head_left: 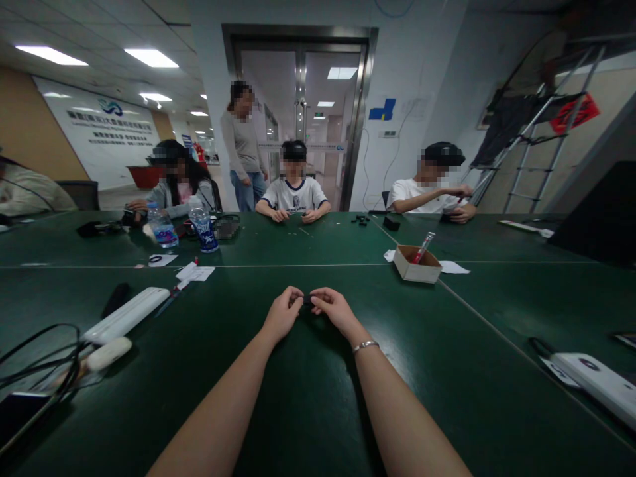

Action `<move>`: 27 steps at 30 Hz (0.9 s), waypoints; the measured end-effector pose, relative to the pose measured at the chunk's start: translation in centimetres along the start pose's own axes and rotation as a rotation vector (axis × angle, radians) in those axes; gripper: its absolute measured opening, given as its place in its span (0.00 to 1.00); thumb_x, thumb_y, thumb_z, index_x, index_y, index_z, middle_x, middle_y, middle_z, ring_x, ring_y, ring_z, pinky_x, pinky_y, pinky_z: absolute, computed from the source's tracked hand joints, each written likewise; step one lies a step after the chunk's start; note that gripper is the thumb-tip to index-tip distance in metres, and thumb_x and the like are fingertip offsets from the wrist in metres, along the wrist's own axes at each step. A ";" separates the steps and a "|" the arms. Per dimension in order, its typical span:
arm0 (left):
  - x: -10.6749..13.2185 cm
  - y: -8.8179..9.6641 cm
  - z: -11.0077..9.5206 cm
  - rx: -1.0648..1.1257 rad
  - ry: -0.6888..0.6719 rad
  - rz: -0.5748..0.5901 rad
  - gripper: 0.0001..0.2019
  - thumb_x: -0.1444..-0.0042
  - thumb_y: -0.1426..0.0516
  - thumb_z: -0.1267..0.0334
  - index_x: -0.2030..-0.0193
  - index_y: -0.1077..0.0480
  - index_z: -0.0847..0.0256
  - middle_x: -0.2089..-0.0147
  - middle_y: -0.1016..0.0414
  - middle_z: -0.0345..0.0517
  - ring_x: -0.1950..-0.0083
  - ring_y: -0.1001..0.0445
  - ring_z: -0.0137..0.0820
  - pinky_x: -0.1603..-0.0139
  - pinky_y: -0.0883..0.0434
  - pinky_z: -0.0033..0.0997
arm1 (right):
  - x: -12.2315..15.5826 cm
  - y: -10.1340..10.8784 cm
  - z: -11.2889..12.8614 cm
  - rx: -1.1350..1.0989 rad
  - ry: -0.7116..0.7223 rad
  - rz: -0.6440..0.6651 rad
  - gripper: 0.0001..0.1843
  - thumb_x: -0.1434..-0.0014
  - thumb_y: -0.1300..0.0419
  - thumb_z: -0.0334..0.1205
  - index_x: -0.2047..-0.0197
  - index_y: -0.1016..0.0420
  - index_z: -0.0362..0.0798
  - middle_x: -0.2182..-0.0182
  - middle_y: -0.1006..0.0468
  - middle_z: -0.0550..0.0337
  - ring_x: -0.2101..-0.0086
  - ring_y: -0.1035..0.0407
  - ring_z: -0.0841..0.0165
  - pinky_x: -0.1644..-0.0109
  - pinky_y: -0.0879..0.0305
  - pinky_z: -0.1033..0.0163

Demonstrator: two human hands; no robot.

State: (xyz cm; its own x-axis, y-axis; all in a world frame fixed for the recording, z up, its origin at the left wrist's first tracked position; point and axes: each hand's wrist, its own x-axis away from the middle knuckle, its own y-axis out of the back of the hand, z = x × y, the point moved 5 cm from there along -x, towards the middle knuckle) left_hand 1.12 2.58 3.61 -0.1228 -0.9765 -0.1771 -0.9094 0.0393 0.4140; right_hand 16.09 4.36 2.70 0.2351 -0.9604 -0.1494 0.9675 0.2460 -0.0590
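Over the green table (pixel 318 371), my left hand (pixel 285 311) and my right hand (pixel 334 309) come close together in the middle of the view. Between their fingertips is a small black piece (pixel 307 301), gripped from both sides. It is too small and too covered by fingers to tell its kind. Both hands are closed in a pinch, and a silver bracelet (pixel 366 346) circles my right wrist.
Left lie a white power strip (pixel 128 315), cables (pixel 74 358) and paper slips (pixel 199 273). Two bottles (pixel 203 225) stand beyond. An open box (pixel 417 268) holds a red-and-white tube. Another white power strip (pixel 596 377) lies right. Several people sit across the table.
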 end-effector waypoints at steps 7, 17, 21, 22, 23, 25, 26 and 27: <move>0.0 -0.1 0.4 0.018 0.001 0.021 0.15 0.41 0.54 0.53 0.57 0.33 0.58 0.67 0.31 0.41 0.71 0.32 0.27 0.71 0.35 0.26 | 0.0 0.0 0.0 -0.008 0.005 0.003 0.18 0.54 0.32 0.45 0.63 0.27 0.44 0.75 0.26 0.62 0.75 0.30 0.71 0.71 0.34 0.66; -0.1 -0.2 0.4 -0.017 -0.015 0.016 0.14 0.41 0.55 0.55 0.57 0.33 0.58 0.70 0.31 0.40 0.72 0.32 0.27 0.70 0.35 0.26 | 0.0 0.0 0.0 -0.001 0.001 0.001 0.19 0.55 0.31 0.47 0.64 0.27 0.45 0.75 0.26 0.62 0.76 0.30 0.71 0.71 0.33 0.65; 0.0 -0.1 0.2 -0.003 -0.022 0.016 0.14 0.41 0.53 0.55 0.57 0.33 0.57 0.63 0.29 0.42 0.70 0.31 0.26 0.68 0.34 0.27 | 0.0 0.0 0.0 -0.012 0.001 0.007 0.18 0.55 0.31 0.46 0.64 0.27 0.45 0.76 0.26 0.62 0.75 0.30 0.70 0.70 0.33 0.65; 0.0 -0.1 0.1 0.006 -0.024 0.018 0.13 0.42 0.53 0.55 0.57 0.33 0.57 0.60 0.28 0.43 0.69 0.31 0.26 0.68 0.33 0.27 | 0.0 0.0 0.0 -0.015 0.004 0.008 0.18 0.55 0.31 0.46 0.64 0.27 0.45 0.76 0.26 0.62 0.75 0.30 0.70 0.70 0.33 0.65; 0.0 -0.1 0.1 0.012 -0.026 0.020 0.13 0.42 0.52 0.56 0.56 0.33 0.58 0.58 0.29 0.43 0.69 0.31 0.26 0.67 0.33 0.27 | 0.0 0.0 0.0 -0.017 0.005 0.010 0.18 0.55 0.31 0.46 0.64 0.27 0.45 0.76 0.26 0.61 0.75 0.30 0.70 0.70 0.33 0.65; 0.0 -0.1 0.1 0.006 -0.023 0.026 0.13 0.42 0.53 0.56 0.56 0.33 0.58 0.59 0.28 0.43 0.69 0.31 0.26 0.67 0.33 0.28 | 0.0 0.0 0.0 -0.019 0.001 0.008 0.18 0.55 0.31 0.45 0.64 0.27 0.44 0.75 0.25 0.61 0.75 0.30 0.71 0.70 0.33 0.65; 0.0 -0.1 0.1 -0.005 -0.017 0.028 0.13 0.42 0.53 0.56 0.56 0.33 0.58 0.61 0.28 0.43 0.70 0.31 0.27 0.68 0.34 0.28 | -0.1 0.0 0.0 -0.019 -0.001 0.007 0.18 0.55 0.31 0.45 0.64 0.27 0.44 0.75 0.25 0.61 0.75 0.30 0.71 0.71 0.33 0.65; 0.0 -0.1 0.1 -0.018 -0.010 0.031 0.14 0.41 0.53 0.55 0.56 0.33 0.58 0.63 0.29 0.42 0.70 0.31 0.27 0.68 0.34 0.28 | -0.1 0.0 -0.1 -0.018 -0.003 0.006 0.18 0.55 0.31 0.45 0.64 0.27 0.44 0.75 0.25 0.61 0.76 0.30 0.71 0.71 0.33 0.65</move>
State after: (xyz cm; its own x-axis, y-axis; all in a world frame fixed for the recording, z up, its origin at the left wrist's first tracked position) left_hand 1.18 2.57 3.48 -0.1547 -0.9728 -0.1726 -0.8979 0.0656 0.4352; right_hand 16.10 4.44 2.63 0.2410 -0.9593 -0.1471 0.9642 0.2539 -0.0759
